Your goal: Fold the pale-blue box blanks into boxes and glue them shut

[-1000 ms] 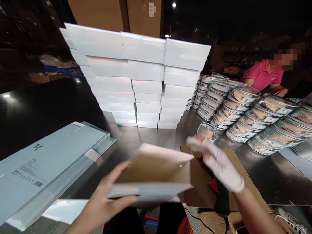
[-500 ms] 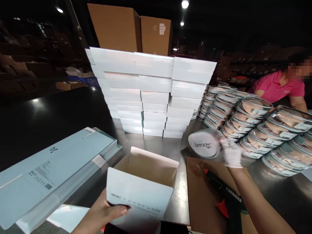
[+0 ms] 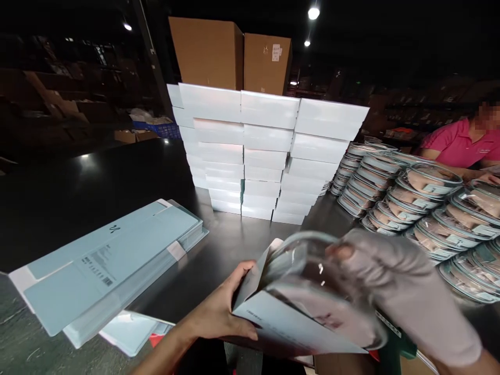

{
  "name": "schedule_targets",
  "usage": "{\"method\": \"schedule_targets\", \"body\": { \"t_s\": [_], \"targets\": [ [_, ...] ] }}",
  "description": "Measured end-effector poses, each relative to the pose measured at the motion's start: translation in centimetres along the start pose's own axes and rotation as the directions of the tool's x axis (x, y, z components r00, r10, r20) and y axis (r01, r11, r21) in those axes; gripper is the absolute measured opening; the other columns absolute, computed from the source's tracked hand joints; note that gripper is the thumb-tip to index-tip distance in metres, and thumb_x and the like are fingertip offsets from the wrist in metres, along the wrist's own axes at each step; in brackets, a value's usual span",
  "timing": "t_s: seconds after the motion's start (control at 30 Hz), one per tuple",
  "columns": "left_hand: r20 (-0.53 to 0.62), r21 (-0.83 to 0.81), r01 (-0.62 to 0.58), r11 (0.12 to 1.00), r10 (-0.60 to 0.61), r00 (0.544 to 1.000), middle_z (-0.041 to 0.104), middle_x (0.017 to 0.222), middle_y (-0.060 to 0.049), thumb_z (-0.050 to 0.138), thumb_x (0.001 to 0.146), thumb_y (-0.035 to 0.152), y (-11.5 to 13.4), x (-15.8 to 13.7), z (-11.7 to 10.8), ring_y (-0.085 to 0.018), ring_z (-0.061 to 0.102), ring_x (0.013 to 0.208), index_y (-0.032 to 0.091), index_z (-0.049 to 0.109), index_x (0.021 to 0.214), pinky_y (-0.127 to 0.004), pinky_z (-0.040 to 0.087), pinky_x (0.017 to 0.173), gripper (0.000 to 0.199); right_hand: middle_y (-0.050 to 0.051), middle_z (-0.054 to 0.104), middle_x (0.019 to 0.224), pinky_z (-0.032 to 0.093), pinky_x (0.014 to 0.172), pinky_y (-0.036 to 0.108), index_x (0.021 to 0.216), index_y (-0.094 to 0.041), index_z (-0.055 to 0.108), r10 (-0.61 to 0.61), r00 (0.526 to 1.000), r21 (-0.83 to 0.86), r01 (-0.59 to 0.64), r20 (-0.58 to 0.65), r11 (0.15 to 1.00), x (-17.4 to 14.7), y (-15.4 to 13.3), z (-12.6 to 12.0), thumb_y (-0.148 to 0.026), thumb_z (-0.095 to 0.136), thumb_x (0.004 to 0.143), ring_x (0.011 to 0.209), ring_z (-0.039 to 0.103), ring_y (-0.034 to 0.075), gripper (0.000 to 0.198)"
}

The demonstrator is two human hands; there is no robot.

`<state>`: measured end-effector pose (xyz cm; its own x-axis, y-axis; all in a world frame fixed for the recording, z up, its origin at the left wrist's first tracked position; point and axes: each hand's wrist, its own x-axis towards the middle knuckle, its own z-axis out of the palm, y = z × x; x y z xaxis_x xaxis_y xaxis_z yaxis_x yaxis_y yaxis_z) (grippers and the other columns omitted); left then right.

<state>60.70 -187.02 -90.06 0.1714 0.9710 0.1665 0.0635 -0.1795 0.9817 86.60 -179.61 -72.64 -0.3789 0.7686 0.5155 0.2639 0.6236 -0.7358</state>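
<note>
My bare left hand (image 3: 219, 310) grips an open light-coloured carton (image 3: 269, 320) at its left end, thumb along the near wall. My right hand (image 3: 394, 276), in a white glove, is closed on a clear plastic case (image 3: 300, 255) with rounded ends. The case is tilted at the carton's mouth, partly inside it. A pale panel with blurred print shows on the case. Motion smears the glove and the case. Under my right wrist, a dark green glue gun (image 3: 408, 348) is mostly hidden.
Stacked white boxes (image 3: 265, 138) rise ahead, with brown cartons (image 3: 207, 54) behind. Flat light-blue cartons (image 3: 117, 250) lie in a pile at left. Clear cases (image 3: 429, 182) stand in stacks at right, where a co-worker in a pink shirt (image 3: 449, 143) leans in.
My right hand has brought the clear case from beside the stacks leftward and down into the carton's mouth. My left hand has moved right and turned the carton. The view has shifted left.
</note>
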Motion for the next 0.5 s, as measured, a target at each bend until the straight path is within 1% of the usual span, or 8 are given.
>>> {"method": "schedule_targets", "body": {
  "t_s": [0.07,0.1,0.17,0.2,0.3,0.37,0.43,0.5],
  "targets": [
    [-0.061,-0.03,-0.013,0.999,0.011,0.998,0.063,0.134,-0.015,0.087,0.056,0.076,-1.1,0.0,0.6,-0.038,0.06,0.127,0.018,0.051,0.139,-0.05,0.047,0.112,0.108,0.002,0.08,0.1,0.062,0.085,0.037,0.101,-0.036,0.077,-0.112,0.994,-0.026,0.112,-0.017,0.993,-1.8,0.7,1.8,-0.053,0.078,0.086,0.093,0.075,0.026,0.022],
    [-0.098,-0.044,-0.02,0.999,0.016,0.995,0.063,0.135,-0.015,0.089,0.055,0.076,-1.8,-0.1,0.9,-0.039,0.06,0.129,0.018,0.052,0.138,-0.052,0.045,0.113,0.108,0.002,0.077,0.11,0.059,0.096,0.037,0.106,-0.037,0.072,-0.124,0.989,-0.027,0.123,-0.076,0.992,-3.0,1.7,2.4,-0.05,0.076,0.089,0.107,0.073,0.025,0.021],
    [-0.174,-0.081,-0.042,0.996,0.027,0.984,0.064,0.136,-0.016,0.091,0.055,0.072,-3.5,-0.4,1.2,-0.042,0.058,0.132,0.02,0.053,0.14,-0.055,0.045,0.115,0.107,0.001,0.071,0.126,0.05,0.11,0.035,0.107,-0.037,0.063,-0.039,0.978,0.049,0.05,-0.205,0.998,-5.8,4.7,3.2,-0.048,0.071,0.094,0.126,0.064,0.023,0.019],
    [-0.208,-0.102,-0.051,0.993,0.029,0.978,0.064,0.138,-0.016,0.092,0.056,0.07,-4.4,-0.7,1.3,-0.043,0.057,0.134,0.022,0.053,0.143,-0.057,0.044,0.116,0.107,0.001,0.068,0.133,0.048,0.112,0.035,0.109,-0.036,0.061,0.017,0.977,0.096,0.003,-0.212,0.995,-7.2,6.3,3.6,-0.051,0.066,0.096,0.131,0.061,0.023,0.02],
    [-0.315,-0.068,-0.11,0.992,0.083,0.946,0.056,0.148,-0.018,0.09,0.064,0.066,-6.1,-1.4,1.4,-0.045,0.048,0.143,0.023,0.052,0.147,-0.061,0.038,0.12,0.101,0.003,0.044,0.164,0.038,0.123,0.043,0.145,-0.038,0.051,0.051,0.998,0.126,-0.054,0.024,0.991,-10.4,10.2,5.3,-0.064,0.052,0.099,0.153,0.039,0.029,0.053],
    [-0.319,0.059,-0.221,0.974,0.228,0.92,0.045,0.157,-0.019,0.088,0.068,0.066,-6.3,-1.8,1.5,-0.045,0.041,0.148,0.023,0.058,0.141,-0.06,0.035,0.122,0.09,0.001,0.028,0.173,0.034,0.126,0.048,0.153,-0.04,0.046,0.008,0.993,0.082,-0.018,0.121,0.996,-11.5,11.3,7.0,-0.069,0.049,0.097,0.158,0.029,0.034,0.062],
    [-0.281,0.175,-0.353,0.919,0.39,0.877,0.037,0.161,-0.017,0.079,0.074,0.072,-5.8,-2.0,1.7,-0.045,0.041,0.148,0.023,0.066,0.13,-0.057,0.038,0.121,0.075,0.0,0.029,0.172,0.045,0.118,0.049,0.142,-0.04,0.06,-0.018,0.998,0.112,0.01,0.067,0.994,-12.0,11.5,9.0,-0.067,0.047,0.099,0.151,0.04,0.038,0.052],
    [-0.311,0.211,-0.371,0.904,0.422,0.852,0.037,0.161,-0.015,0.061,0.089,0.074,-5.0,-2.0,2.3,-0.043,0.042,0.147,0.024,0.069,0.123,-0.053,0.04,0.119,0.062,0.005,0.042,0.164,0.058,0.101,0.047,0.137,-0.036,0.064,0.055,0.998,0.185,-0.048,-0.035,0.982,-12.1,11.1,11.1,-0.06,0.045,0.102,0.136,0.058,0.038,0.046]
  ]
}}
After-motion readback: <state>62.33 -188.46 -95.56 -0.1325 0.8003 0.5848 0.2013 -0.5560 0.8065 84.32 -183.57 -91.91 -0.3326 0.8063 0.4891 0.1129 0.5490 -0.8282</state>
